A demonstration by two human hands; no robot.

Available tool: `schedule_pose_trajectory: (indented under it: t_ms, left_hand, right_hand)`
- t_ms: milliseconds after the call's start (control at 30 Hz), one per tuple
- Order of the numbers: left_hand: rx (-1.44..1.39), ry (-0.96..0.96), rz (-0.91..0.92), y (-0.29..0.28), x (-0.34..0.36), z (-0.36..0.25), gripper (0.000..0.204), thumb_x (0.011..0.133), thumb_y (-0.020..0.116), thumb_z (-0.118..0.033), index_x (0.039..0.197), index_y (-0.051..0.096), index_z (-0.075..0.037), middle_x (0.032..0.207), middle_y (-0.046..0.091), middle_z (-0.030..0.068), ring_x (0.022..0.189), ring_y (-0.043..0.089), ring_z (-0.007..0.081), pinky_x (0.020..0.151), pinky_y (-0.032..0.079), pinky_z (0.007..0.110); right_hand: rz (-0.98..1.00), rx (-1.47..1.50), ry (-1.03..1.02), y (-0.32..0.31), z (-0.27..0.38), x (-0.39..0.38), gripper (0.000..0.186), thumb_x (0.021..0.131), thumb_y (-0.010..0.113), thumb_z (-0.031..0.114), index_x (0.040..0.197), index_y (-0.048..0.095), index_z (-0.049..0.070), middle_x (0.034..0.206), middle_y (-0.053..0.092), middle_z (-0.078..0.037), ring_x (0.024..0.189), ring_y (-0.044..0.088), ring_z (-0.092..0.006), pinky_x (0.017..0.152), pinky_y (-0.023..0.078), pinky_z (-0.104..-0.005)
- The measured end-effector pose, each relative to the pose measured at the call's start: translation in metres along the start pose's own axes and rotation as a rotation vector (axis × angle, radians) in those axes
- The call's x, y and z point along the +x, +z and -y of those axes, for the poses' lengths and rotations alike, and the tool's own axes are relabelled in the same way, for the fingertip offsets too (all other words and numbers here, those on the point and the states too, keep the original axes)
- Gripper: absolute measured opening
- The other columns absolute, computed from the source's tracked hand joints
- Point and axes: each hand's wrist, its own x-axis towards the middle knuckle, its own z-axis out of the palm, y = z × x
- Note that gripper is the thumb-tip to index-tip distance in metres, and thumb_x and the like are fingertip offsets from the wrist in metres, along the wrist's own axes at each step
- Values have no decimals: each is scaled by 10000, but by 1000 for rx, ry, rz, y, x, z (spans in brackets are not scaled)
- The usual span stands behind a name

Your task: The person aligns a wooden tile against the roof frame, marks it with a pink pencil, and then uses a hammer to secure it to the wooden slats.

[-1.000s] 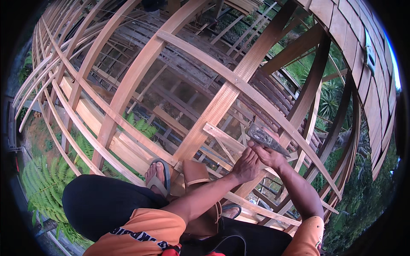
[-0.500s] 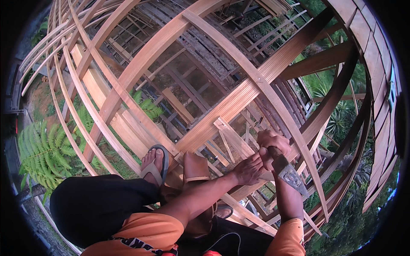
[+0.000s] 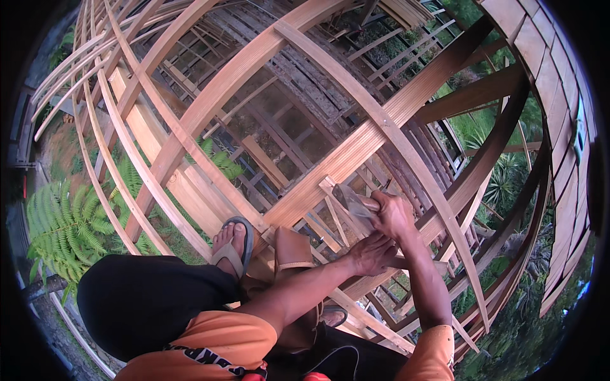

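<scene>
My right hand (image 3: pixel 393 214) is closed round a hand tool with a broad grey metal blade (image 3: pixel 353 202). Its blade points up and left, over a short light board (image 3: pixel 327 183) that leans against a thick beam (image 3: pixel 346 166). Just below, my left hand (image 3: pixel 370 255) has its fingers curled on a narrow wooden strip (image 3: pixel 429 264), which runs rightward beneath my right forearm. Part of the left fingers and the tool's grip are hidden.
Curved wooden ribs (image 3: pixel 406 140) and thin battens (image 3: pixel 127 165) surround me, with wide gaps down to timbers below. My sandalled foot (image 3: pixel 232 246) rests on the framing at left. Wooden shingles (image 3: pixel 549 70) cover the right side. Fern fronds (image 3: pixel 63 222) grow at left.
The right hand has swung the tool up and left, turning its blade from lower right to upper left. My left hand stays in nearly the same place.
</scene>
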Motion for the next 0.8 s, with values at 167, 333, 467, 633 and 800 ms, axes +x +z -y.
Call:
schedule_pose_trajectory:
  t_ms: [167,333,467,633,800]
  left_hand:
    - [162,14,-4,-13,-13,-3,579,786,668,-324,1260,567,-8,1375,515,178,1372,402,327,1167,228,521]
    - [37,-36,47,-64,15,-28,590,778,660,-330,1184,505,68,1232,563,259,1268,480,373,1147,274,472]
    - [-101,-127,438,-154,49,4,555,832,588,-301,1147,455,137,1190,548,355,1186,521,457,1068,394,495]
    - [252,-92,498,-308,129,41,548,815,608,-274,1085,496,189,1033,629,357,951,660,452,880,537,472]
    - [208,-257,-37,-378,139,123,441,810,623,-282,1024,487,79,959,644,324,945,651,458,841,503,498]
  right_hand:
    - [-177,308,-1,-17,34,-6,247,815,710,221,809,573,16,670,598,-203,656,618,-403,630,500,-463]
    - [-717,947,-136,-75,67,-51,171,962,615,157,956,542,2,887,569,-75,738,547,-174,662,464,-344]
    - [-1179,1032,-351,-97,99,-73,423,991,612,409,1130,452,42,839,482,-75,653,490,-168,592,447,-317]
    - [-1024,1257,-184,-4,126,-80,360,997,607,350,1135,440,63,803,469,-54,607,448,-139,549,420,-298]
    - [-507,818,377,84,135,-66,479,1005,560,426,1145,512,-30,815,542,-60,682,507,-142,618,447,-308]
